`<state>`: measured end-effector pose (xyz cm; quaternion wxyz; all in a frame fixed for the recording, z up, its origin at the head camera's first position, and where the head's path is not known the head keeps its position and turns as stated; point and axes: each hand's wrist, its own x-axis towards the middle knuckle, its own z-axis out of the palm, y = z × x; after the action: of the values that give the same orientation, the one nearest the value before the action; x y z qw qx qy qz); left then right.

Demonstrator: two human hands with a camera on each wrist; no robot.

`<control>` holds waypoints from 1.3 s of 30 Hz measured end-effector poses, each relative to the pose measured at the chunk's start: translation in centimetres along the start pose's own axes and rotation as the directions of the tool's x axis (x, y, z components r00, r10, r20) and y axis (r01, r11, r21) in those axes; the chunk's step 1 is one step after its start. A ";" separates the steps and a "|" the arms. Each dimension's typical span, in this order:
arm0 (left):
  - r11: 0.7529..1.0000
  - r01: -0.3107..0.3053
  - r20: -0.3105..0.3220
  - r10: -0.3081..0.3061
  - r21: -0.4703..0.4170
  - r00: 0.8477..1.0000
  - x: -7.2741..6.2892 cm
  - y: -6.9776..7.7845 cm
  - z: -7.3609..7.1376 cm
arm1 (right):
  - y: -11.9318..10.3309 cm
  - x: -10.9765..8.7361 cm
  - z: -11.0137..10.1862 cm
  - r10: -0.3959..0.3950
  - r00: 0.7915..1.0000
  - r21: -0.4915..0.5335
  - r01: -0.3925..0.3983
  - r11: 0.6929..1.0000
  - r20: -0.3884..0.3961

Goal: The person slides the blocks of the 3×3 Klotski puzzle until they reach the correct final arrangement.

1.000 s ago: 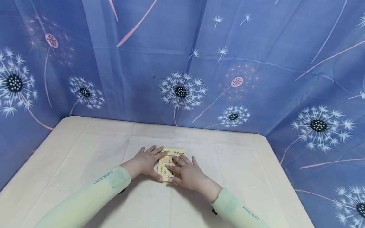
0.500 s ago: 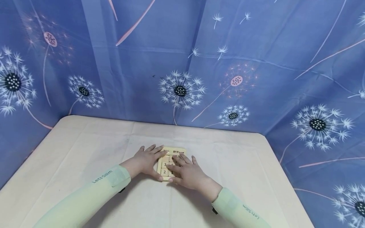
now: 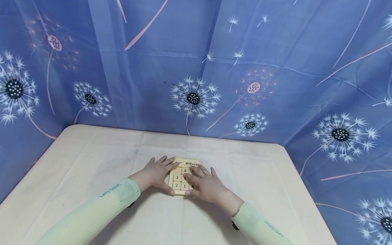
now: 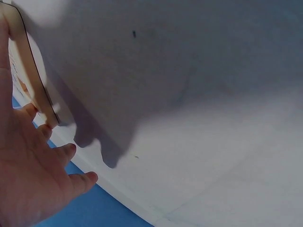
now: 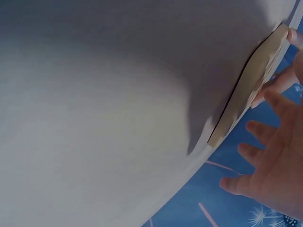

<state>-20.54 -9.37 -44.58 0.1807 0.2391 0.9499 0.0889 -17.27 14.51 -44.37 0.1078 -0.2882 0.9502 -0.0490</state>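
On the table lies a pale yellow number slide puzzle [image 3: 184, 177] with numbered square tiles in a frame. In the head view the tiles 6, 3, 5, 2 and 1 show; the right side is partly covered. My left hand [image 3: 155, 173] rests along the puzzle's left side, thumb on the near left corner, forefinger across the upper left, other fingers spread. My right hand [image 3: 208, 185] lies over the right side, a finger touching near tile 5 and the thumb at the near edge. Both wrist views show the wooden frame's edge [image 4: 35, 71] from the side.
A pale cloth covers the table [image 3: 101, 163]. Blue curtains [image 3: 147, 85] with a dandelion print stand at the back and on both sides. Light green sleeves [image 3: 95, 211] cover both forearms.
My right hand has shifted a little to the right, uncovering tile 6 and more of tiles 5 and 1. The left hand stays in place on the puzzle.
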 end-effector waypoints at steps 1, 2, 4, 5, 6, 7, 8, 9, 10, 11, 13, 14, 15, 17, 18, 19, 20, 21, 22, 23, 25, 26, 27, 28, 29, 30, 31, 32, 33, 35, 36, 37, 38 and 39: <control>1.000 -0.002 -0.002 0.002 -0.002 1.000 0.0 0.0 0.0 | 0.1 -0.1 0.0 0.005 1.000 0.005 -0.005 1.000 0.002; 1.000 -0.003 -0.003 0.003 -0.005 1.000 -0.1 0.0 0.0 | 0.2 -0.1 0.0 0.006 1.000 0.007 -0.006 1.000 -0.001; 1.000 -0.004 -0.004 0.004 -0.007 1.000 -0.1 0.1 0.0 | 0.4 -0.2 -0.1 0.012 1.000 0.014 -0.012 1.000 0.000; 1.000 -0.004 -0.005 0.004 -0.008 1.000 -0.1 0.1 0.0 | 0.5 -0.2 -0.1 0.013 1.000 0.017 -0.013 1.000 -0.002; 1.000 -0.005 -0.006 0.005 -0.008 1.000 -0.1 0.1 0.0 | 0.6 -0.2 -0.1 0.014 1.000 0.017 -0.014 1.000 -0.003; 1.000 -0.006 -0.008 0.006 -0.008 1.000 -0.1 0.1 0.0 | 0.7 -0.2 -0.1 0.017 1.000 0.018 -0.017 1.000 -0.002; 1.000 -0.006 -0.009 0.006 -0.008 1.000 -0.1 0.1 0.1 | 0.7 -0.2 -0.1 0.019 1.000 0.021 -0.019 1.000 -0.002; 1.000 -0.007 -0.010 0.007 -0.006 1.000 -0.1 0.1 0.1 | 0.8 -0.2 -0.2 0.023 1.000 0.023 -0.023 0.999 -0.001; 1.000 -0.008 -0.011 0.008 -0.004 1.000 -0.1 0.1 0.1 | 0.8 -0.2 -0.1 0.027 1.000 0.024 -0.027 0.999 0.001; 1.000 -0.009 -0.011 0.009 -0.003 1.000 -0.1 0.1 0.1 | 0.8 -0.1 -0.1 0.031 1.000 0.024 -0.031 0.999 0.004; 1.000 -0.010 -0.010 0.010 -0.002 1.000 -0.1 0.1 0.0 | 0.9 -0.1 -0.1 0.036 0.999 0.025 -0.037 0.999 0.006; 1.000 -0.010 -0.009 0.010 -0.001 1.000 -0.1 0.1 0.0 | 0.9 0.0 -0.1 0.035 0.999 0.025 -0.035 0.999 0.005; 1.000 -0.008 -0.008 0.008 -0.002 1.000 -0.1 0.1 0.0 | 0.8 0.0 -0.1 0.035 0.999 0.027 -0.035 0.999 0.006; 1.000 -0.005 -0.005 0.005 -0.005 1.000 -0.1 0.1 -0.1 | 0.8 0.1 -0.1 0.039 0.999 0.033 -0.039 0.999 0.008; 1.000 -0.003 -0.001 0.003 -0.007 1.000 -0.1 0.1 -0.1 | 0.8 0.2 -0.1 0.040 0.999 0.035 -0.041 0.999 0.008; 1.000 -0.002 0.002 0.002 -0.009 1.000 -0.1 0.1 -0.1 | 0.8 0.2 -0.2 0.041 0.999 0.035 -0.042 0.999 0.008; 1.000 -0.001 0.005 0.001 -0.008 1.000 -0.2 0.1 -0.1 | 0.7 0.3 -0.2 0.045 0.999 0.036 -0.045 0.998 0.010; 1.000 -0.001 0.007 0.001 -0.007 1.000 -0.2 0.1 -0.1 | 0.7 0.3 -0.1 0.050 0.999 0.039 -0.050 0.998 0.012; 1.000 -0.002 0.008 0.002 -0.005 1.000 -0.1 0.1 -0.2 | 0.8 0.3 -0.1 0.054 0.998 0.038 -0.054 0.998 0.011; 1.000 -0.004 0.007 0.004 -0.003 1.000 -0.1 0.1 -0.2 | 0.8 0.4 -0.1 0.056 0.998 0.038 -0.057 0.998 0.009; 1.000 -0.006 0.004 0.006 -0.003 1.000 0.0 0.0 -0.1 | 0.8 0.4 -0.1 0.056 0.998 0.036 -0.056 0.998 0.003; 1.000 -0.007 0.001 0.007 -0.004 1.000 0.0 0.0 -0.1 | 0.8 0.5 0.0 0.054 0.999 0.035 -0.054 0.998 0.000; 1.000 -0.007 -0.002 0.007 -0.005 1.000 0.0 0.0 0.0 | 0.9 0.5 0.0 0.051 0.999 0.033 -0.051 0.998 -0.003; 1.000 -0.008 -0.004 0.008 -0.006 1.000 0.1 0.0 0.0 | 0.9 0.6 0.0 0.047 0.999 0.031 -0.047 0.998 -0.005; 1.000 -0.008 -0.005 0.008 -0.009 1.000 0.1 -0.1 0.1 | 0.9 0.6 0.0 0.044 0.999 0.031 -0.044 0.999 -0.006; 1.000 -0.008 -0.006 0.008 -0.010 1.000 0.1 -0.1 0.2 | 0.9 0.6 0.0 0.039 0.999 0.030 -0.039 0.999 -0.006; 1.000 -0.009 -0.007 0.009 -0.011 1.000 0.1 -0.1 0.3 | 0.8 0.7 0.0 0.036 0.999 0.028 -0.036 0.999 -0.004; 1.000 -0.011 -0.009 0.011 -0.010 1.000 0.1 -0.2 0.3 | 0.8 0.8 0.0 0.034 0.999 0.031 -0.034 0.999 -0.002; 1.000 -0.013 -0.010 0.013 -0.010 1.000 0.1 -0.2 0.4 | 0.8 0.8 0.0 0.033 0.999 0.033 -0.033 0.999 -0.001; 1.000 -0.017 -0.012 0.017 -0.011 1.000 0.1 -0.2 0.4 | 0.7 0.9 -0.1 0.032 0.999 0.037 -0.032 0.999 0.002; 1.000 -0.019 -0.013 0.018 -0.011 1.000 0.0 -0.2 0.3 | 0.6 0.9 -0.1 0.032 0.999 0.039 -0.032 0.999 0.005; 1.000 -0.020 -0.015 0.019 -0.012 1.000 0.0 -0.2 0.3 | 0.5 1.0 -0.2 0.032 0.999 0.042 -0.032 0.999 0.008; 1.000 -0.020 -0.015 0.020 -0.013 1.000 0.0 -0.2 0.3 | 0.5 1.0 -0.2 0.031 0.999 0.044 -0.032 0.999 0.010; 1.000 -0.021 -0.015 0.021 -0.012 1.000 0.0 -0.2 0.2 | 0.4 1.1 -0.2 0.030 0.999 0.044 -0.031 0.999 0.013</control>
<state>-20.50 -9.53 -44.79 0.1744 0.2471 0.9481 0.0985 -18.43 14.28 -44.39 0.1207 -0.2714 0.9525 -0.0665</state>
